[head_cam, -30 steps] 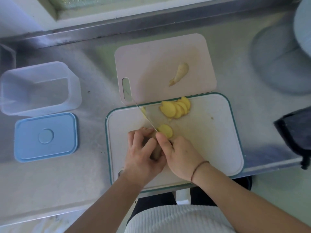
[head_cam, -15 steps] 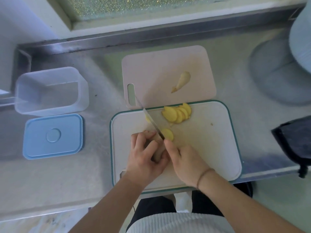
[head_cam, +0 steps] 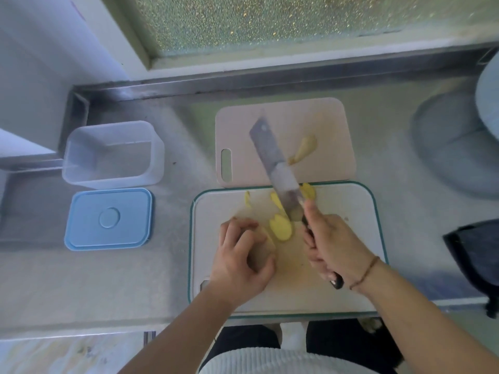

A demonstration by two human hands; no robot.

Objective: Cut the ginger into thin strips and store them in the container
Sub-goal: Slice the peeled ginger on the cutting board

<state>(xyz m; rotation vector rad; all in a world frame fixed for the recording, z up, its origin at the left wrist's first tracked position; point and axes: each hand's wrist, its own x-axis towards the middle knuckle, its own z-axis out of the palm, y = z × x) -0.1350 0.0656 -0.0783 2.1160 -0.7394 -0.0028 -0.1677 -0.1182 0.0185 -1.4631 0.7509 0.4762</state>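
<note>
My left hand [head_cam: 240,255] grips the ginger root [head_cam: 263,248] on the white green-rimmed cutting board [head_cam: 348,233]. My right hand [head_cam: 333,244] holds a knife [head_cam: 272,160] by its black handle, its broad blade lying flat and pointing up-left over the boards. Yellow ginger slices [head_cam: 280,227] lie between my hands, and more slices [head_cam: 307,190] sit by the board's far edge, partly hidden by the blade. A ginger piece [head_cam: 303,149] rests on the pink board [head_cam: 310,117]. The clear container [head_cam: 113,152] stands open at left.
A blue lid [head_cam: 109,219] lies on the steel counter in front of the container. A grey round object [head_cam: 456,147] stands at the right, a dark cloth [head_cam: 475,255] hangs at the right edge. A window sill runs along the back.
The knife has turned from edge-down beside my left fingers to flat, swung right over the slice pile. My right hand moved away from the left. A fresh slice lies free.
</note>
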